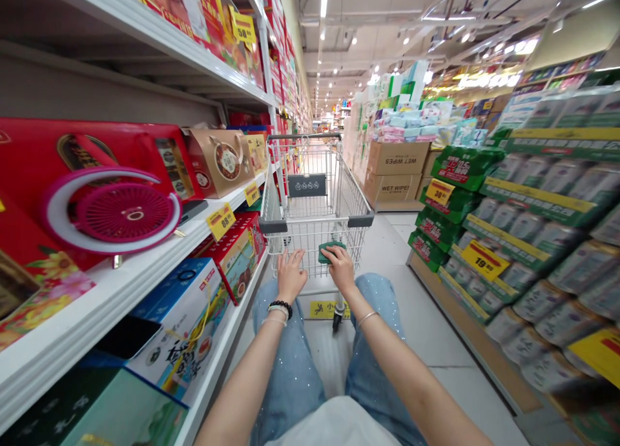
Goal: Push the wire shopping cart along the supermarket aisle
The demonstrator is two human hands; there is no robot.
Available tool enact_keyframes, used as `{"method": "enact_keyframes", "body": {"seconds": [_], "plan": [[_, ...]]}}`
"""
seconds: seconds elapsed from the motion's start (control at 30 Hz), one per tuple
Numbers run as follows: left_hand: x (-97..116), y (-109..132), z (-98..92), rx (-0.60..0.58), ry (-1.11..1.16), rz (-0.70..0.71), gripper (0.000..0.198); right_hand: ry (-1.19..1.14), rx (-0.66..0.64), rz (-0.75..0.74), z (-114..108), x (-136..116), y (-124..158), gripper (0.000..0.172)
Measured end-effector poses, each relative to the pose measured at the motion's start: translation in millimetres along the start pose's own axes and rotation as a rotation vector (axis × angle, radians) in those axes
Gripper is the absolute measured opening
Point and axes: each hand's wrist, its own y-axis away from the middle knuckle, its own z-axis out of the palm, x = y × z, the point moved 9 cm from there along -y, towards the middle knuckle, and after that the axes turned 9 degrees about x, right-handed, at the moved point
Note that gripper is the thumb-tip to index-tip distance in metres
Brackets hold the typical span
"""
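Supermarket aisle, shot looking down from my head. On the left there's a long white shelf unit [111, 297] full of red and gold gift boxes, and on the right a big display of green-and-silver cans [547, 239] with green packs [453, 168] stacked at its end. Straight ahead, cartons [397, 159] printed "WET WIPES" sit under a pile of pastel packets [404, 126].

Yellow price tags are everywhere: 88 on the left shelf edge [221, 221], 58 up top [243, 28], 38 on the green packs and 19 [485, 260] on the cans. Chinese lettering shows on a blue-and-white box [179, 323], but it's too small and bent for me to read. A pink round fan [126, 212] is pictured on a red box.

The shopping cart [314, 220] is right in front, wire basket empty, with a dark sign [307, 185] inside whose tiny print I can't make out. Both arms reach forward over light sparkly jeans [290, 349].

The left hand [291, 275], with a black bead bracelet [279, 307], lies on the near rim, fingers loose and spread, not gripping. The right hand [340, 268], with a thin bangle [367, 317], sits on a green pad [332, 251] on the rim, fingers draped over it. Can't tell if it's really squeezing.
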Motion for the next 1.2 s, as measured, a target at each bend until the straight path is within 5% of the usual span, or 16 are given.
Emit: {"method": "enact_keyframes", "body": {"seconds": [0.23,0.4,0.63,0.83,1.03,1.2], "plan": [[1,0,8.7,-0.029,0.043,0.003,0.068,0.042,-0.078,-0.056,3,-12,-20,0.056],[2,4,9.5,-0.057,0.041,0.017,0.069,0.055,-0.151,-0.083,11,-10,-3,0.053],[5,8,9.9,-0.088,0.015,0.026,0.070,-0.020,0.013,-0.074,5,-13,-9,0.056],[11,3,12.7,-0.102,0.019,0.011,0.067,0.025,-0.096,-0.053,15,-5,0,0.050],[21,1,15.2,-0.057,0.025,0.043,0.062,0.013,-0.016,-0.071,5,-6,-17,0.052],[30,-2,14.9,-0.036,0.057,0.044,0.057,0.017,-0.091,-0.083,7,2,-12,0.049]]}}
